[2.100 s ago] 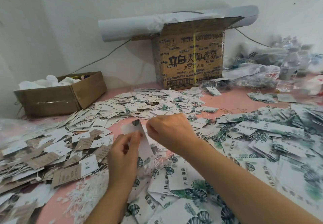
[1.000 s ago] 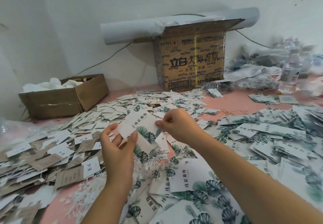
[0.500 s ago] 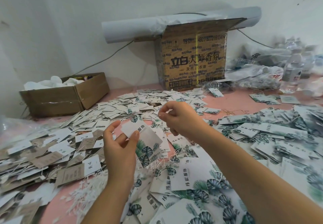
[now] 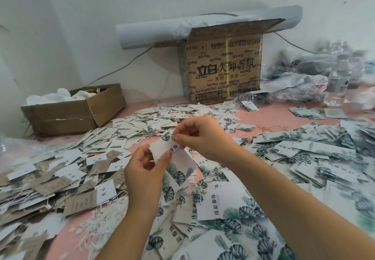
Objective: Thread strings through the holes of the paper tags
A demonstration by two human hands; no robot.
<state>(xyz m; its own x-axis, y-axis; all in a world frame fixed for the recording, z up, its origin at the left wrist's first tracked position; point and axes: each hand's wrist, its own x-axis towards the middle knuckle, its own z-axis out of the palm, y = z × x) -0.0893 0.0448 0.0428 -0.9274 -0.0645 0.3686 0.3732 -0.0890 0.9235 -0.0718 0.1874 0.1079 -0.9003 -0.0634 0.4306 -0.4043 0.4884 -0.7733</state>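
Observation:
A white paper tag (image 4: 178, 158) printed with green leaves hangs above the pink table. My left hand (image 4: 145, 170) pinches its left edge between thumb and fingers. My right hand (image 4: 199, 136) pinches the tag's top corner near the hole, fingertips curled together; any string there is too thin to make out. A bundle of white strings (image 4: 101, 221) lies below my left wrist. Leaf-printed tags (image 4: 227, 211) lie heaped under my arms.
Small white and brown tags (image 4: 67, 170) cover the table's left side, more leaf tags (image 4: 316, 152) the right. A low open carton (image 4: 75, 111) stands at back left, a tall printed carton (image 4: 223, 69) with a paper roll (image 4: 154, 32) behind, water bottles (image 4: 338, 77) at back right.
My left hand has lifted the tag higher and turned it. My right hand came back down from a raised pull and now pinches the tag's top corner.

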